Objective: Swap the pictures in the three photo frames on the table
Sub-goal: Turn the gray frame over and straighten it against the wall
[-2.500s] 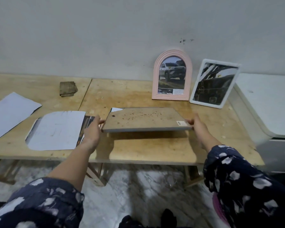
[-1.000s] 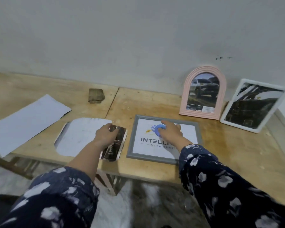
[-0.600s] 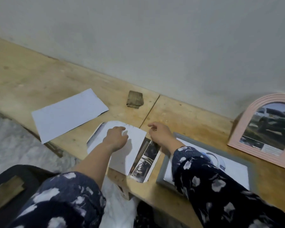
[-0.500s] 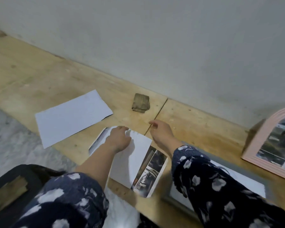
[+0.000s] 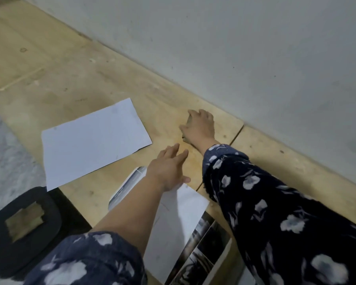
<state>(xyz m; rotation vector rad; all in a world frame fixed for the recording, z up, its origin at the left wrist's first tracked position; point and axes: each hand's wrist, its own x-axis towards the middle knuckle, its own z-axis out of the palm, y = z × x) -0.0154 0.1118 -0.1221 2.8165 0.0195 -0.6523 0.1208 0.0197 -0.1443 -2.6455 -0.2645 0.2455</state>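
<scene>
The view looks down at a wooden table (image 5: 74,83) that runs along a pale wall (image 5: 255,48).

The right hand (image 5: 199,126) is near the middle, a little toward 12 o'clock. It reaches far across the table, close to the wall. Its fingers are curled down over something small and dark. Only a thin dark edge peeks out under the palm, so I cannot tell what the thing is, or if the hand has really grabbed it.

The left hand (image 5: 169,169) is just below the right hand, toward 6 o'clock. It is flat and open, with the fingers stretched out and pointing to the wall. It holds nothing. Its wrist sits over the top of a white cut paper (image 5: 173,223).

That white cut paper lies face down at about 6 o'clock. Under it are printed pictures (image 5: 201,249), dark and shiny, sticking out at its lower right, and another printed edge shows at its left.

A big blank white sheet (image 5: 93,140) lies by itself at about 9 o'clock. Neither hand touches it.

No photo frames are in view.

Both arms wear dark sleeves (image 5: 275,212) with pale flowers.

At 8 o'clock, down off the table, is a round black thing (image 5: 0,233) with a brown patch on top.
</scene>
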